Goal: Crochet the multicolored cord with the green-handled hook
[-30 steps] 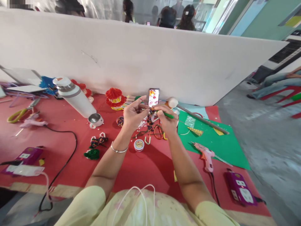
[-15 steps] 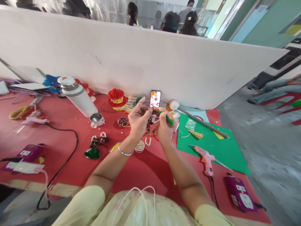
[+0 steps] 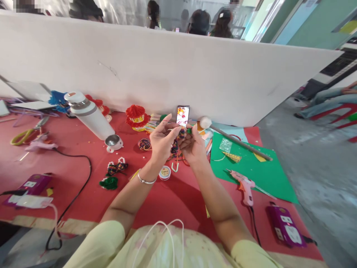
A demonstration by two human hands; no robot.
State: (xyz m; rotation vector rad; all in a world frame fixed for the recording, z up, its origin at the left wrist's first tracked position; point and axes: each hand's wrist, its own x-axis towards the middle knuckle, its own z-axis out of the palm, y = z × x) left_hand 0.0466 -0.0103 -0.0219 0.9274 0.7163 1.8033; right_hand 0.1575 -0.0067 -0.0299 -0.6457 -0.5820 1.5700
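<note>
My left hand [image 3: 161,145] pinches a strip of dark multicoloured yarn work [image 3: 174,146] just below an upright phone [image 3: 183,116] that leans against the white board. Close beside it, my right hand [image 3: 195,149] is closed around a green-handled crochet hook [image 3: 189,131]; only the handle's end shows, and its tip is hidden. Fingers of both hands meet at the yarn. Left of my hands lies a ball of the same yarn [image 3: 144,144]. A small round tub [image 3: 164,172] and a pale green U-shaped piece [image 3: 174,167] rest below them.
At left stand a white thermos [image 3: 90,117] and its steel-lined cup [image 3: 113,142]. A pink glue gun [image 3: 244,186] lies partly on green card [image 3: 267,178]. Purple power sockets [image 3: 286,225] sit at the right; cords cross the red table. A white board [image 3: 167,70] closes the back.
The green crochet hook has turned in my right hand, so its long handle no longer shows. My right fingers have opened out more beneath the yarn. The view has shifted slightly.
</note>
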